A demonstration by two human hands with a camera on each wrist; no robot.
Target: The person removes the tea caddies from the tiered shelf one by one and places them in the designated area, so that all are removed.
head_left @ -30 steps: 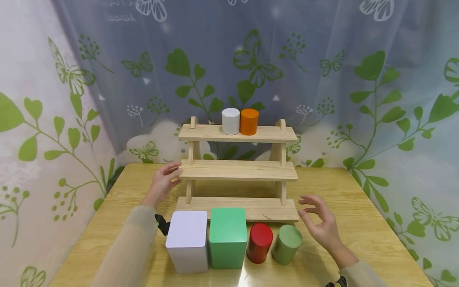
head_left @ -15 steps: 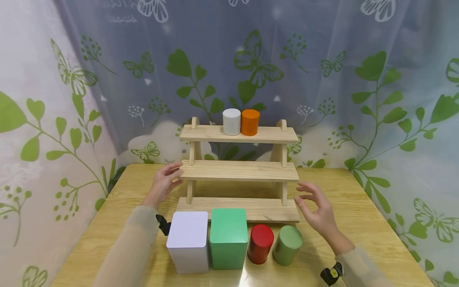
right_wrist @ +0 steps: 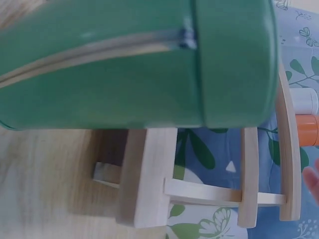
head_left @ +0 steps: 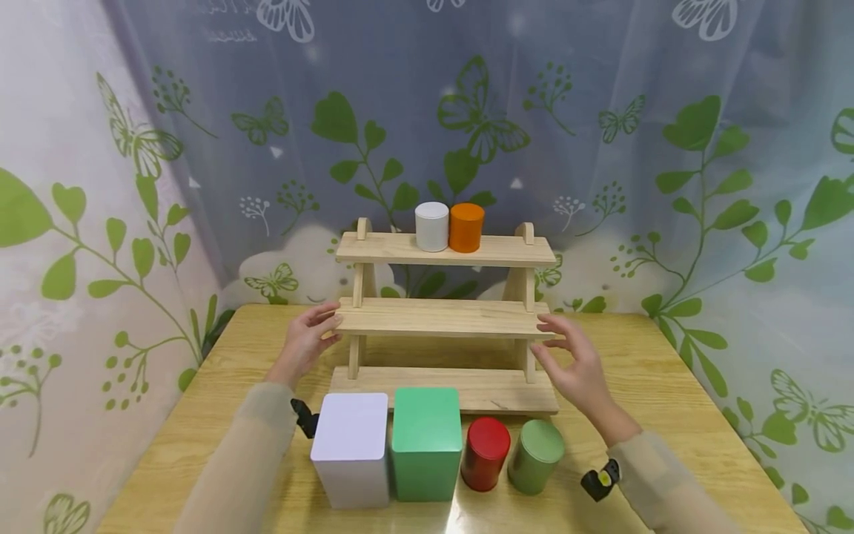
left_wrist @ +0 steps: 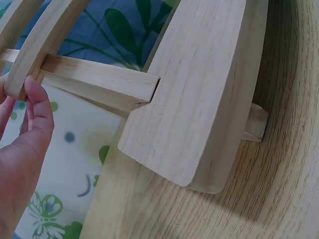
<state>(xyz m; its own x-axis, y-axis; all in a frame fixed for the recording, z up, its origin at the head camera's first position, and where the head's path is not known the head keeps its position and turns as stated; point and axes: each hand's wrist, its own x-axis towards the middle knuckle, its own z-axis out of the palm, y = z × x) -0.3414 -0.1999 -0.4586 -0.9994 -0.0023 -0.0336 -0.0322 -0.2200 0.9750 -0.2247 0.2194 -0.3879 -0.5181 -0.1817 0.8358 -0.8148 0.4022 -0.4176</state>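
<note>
Behind everything I see a blue-grey curtain (head_left: 400, 44) printed with green leaves and butterflies, hanging past the far edge of a yellowish wood-grain counter (head_left: 614, 356). On that counter, between the two grips, stands a three-tier stepped shelf of pale bare wood (head_left: 440, 317). My left grip (head_left: 307, 343), a bare hand, pinches the left end of its middle tier, thumb against the wood. My right grip (head_left: 577, 363) is loosely spread at the tier's other end, thumb apart from the fingers, with nothing held; I can't tell whether its fingertips touch the board.

Six containers show closed tops, their contents hidden from me. Farther off than both grips, on the top tier, a short white cylindrical tin (head_left: 432, 227) sits just beside a short orange cylindrical tin (head_left: 465, 228). Nearer me than the grips, a tall pale-lilac square box (head_left: 351, 452), a tall green square box (head_left: 427, 445), a dark-red cylindrical canister (head_left: 485, 454) and a sage-green cylindrical canister (head_left: 535, 457) stand upright in a row before the shelf.
</note>
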